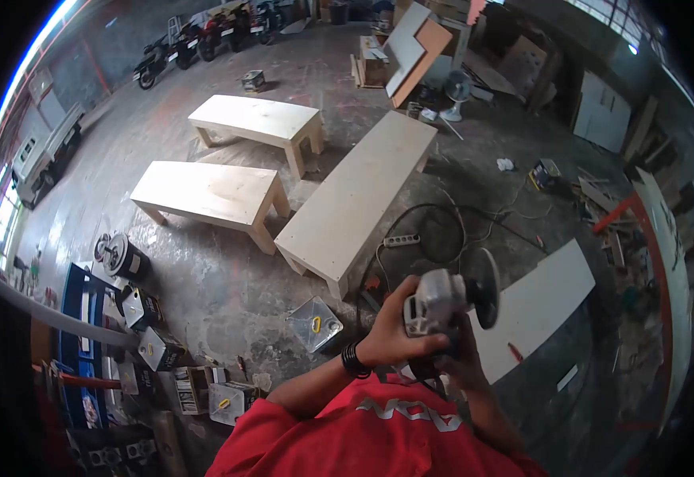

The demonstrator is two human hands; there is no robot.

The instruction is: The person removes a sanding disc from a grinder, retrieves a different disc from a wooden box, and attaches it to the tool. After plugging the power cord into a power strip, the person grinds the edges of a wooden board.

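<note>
An angle grinder (440,300) with a silver metal head is held up in front of my chest. Its round disc (486,290) faces right. My left hand (394,330), with black bands at its wrist, is wrapped round the left side of the grinder, thumb across the front. My right hand (466,364) is closed on the grinder's dark body below the head; shadow and the tool hide most of its fingers. Beyond the grinder stands a long pale wooden bench (359,191), with two shorter benches (208,191) (255,117) to its left.
Black cable and a power strip (402,240) lie on the floor ahead. A white board (534,306) with a red-handled tool (515,352) is at right. Several metal cans, including one (315,324), stand at left. A fan (456,91) and motorbikes (204,44) are farther back.
</note>
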